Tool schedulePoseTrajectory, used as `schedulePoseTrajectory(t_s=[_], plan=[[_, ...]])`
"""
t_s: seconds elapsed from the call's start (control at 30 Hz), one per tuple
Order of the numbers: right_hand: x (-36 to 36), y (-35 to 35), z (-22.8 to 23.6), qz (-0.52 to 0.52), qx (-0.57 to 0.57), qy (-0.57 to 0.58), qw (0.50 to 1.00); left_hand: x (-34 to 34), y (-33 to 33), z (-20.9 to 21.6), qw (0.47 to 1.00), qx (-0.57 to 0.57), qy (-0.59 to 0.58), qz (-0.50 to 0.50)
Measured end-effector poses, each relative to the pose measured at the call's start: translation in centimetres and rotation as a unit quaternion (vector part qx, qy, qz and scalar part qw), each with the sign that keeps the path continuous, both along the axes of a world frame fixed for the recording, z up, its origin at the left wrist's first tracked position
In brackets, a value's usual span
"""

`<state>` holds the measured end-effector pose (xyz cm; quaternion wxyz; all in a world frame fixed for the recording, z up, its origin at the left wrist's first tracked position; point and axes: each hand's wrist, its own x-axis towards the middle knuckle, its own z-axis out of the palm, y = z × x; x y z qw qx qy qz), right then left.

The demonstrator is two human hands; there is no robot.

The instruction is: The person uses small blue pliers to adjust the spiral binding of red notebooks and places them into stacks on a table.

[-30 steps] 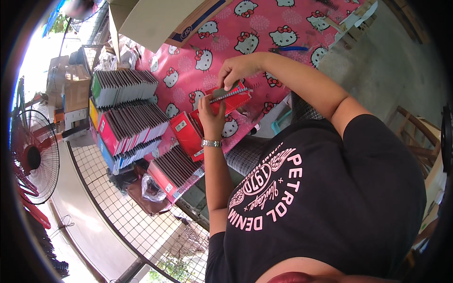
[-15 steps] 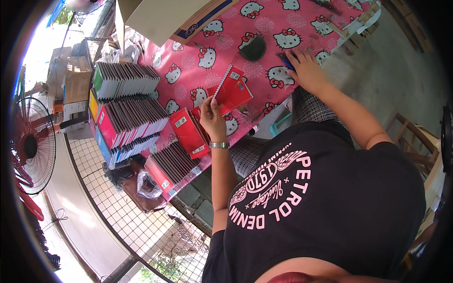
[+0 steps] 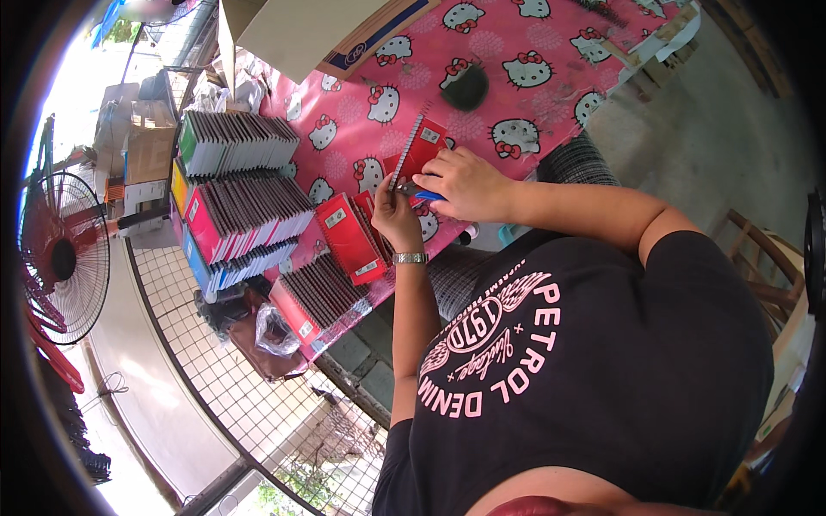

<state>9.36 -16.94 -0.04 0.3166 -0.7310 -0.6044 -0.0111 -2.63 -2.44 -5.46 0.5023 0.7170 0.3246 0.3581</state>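
My left hand (image 3: pixel 397 222) pinches the near end of the spiral binding on a red notebook (image 3: pixel 425 144), which lies on the pink table cover. In my right hand (image 3: pixel 469 186) is a pair of blue-handled pliers (image 3: pixel 427 195). Their metal jaws reach the end of the binding, right beside my left fingertips. Whether the jaws grip the wire is too small to tell. My right hand hides part of the notebook. Left of my left hand lie more red spiral notebooks (image 3: pixel 348 241), overlapping one another.
Tall stacks of spiral notebooks (image 3: pixel 249 211) with green, pink and blue covers stand on the left, near a row of red ones (image 3: pixel 314 297). A cardboard box (image 3: pixel 323 34) is at the far side. A dark green round object (image 3: pixel 465 88) lies beyond the notebook. A fan (image 3: pixel 64 258) stands far left.
My right hand has moved left from the table's right side, bringing the pliers to the notebook's binding. My left hand still holds the binding's end.
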Motion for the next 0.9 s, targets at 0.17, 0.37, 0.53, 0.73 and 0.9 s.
schedulePoseTrajectory(t_s=[0.17,0.37,0.53,0.73,0.9], plan=[[0.0,0.3,0.6,0.048,-0.140,0.620,0.771,0.1,-0.7,0.4,0.999,-0.011,0.037,0.026],[-0.5,-0.7,0.5,0.002,0.024,0.284,0.958,0.1,-0.6,0.3,0.999,-0.048,-0.014,-0.003],[-0.8,-0.1,-0.1,-0.018,0.019,0.129,0.991,-0.1,-0.5,0.3,1.000,-0.012,-0.007,0.006],[0.8,0.3,0.3,0.055,-0.167,0.714,0.678,0.1,-2.1,2.6,0.996,-0.071,0.044,0.037],[2.2,-1.5,0.2,0.046,-0.069,0.413,0.907,-1.9,0.3,5.8,0.995,0.056,-0.087,0.008]])
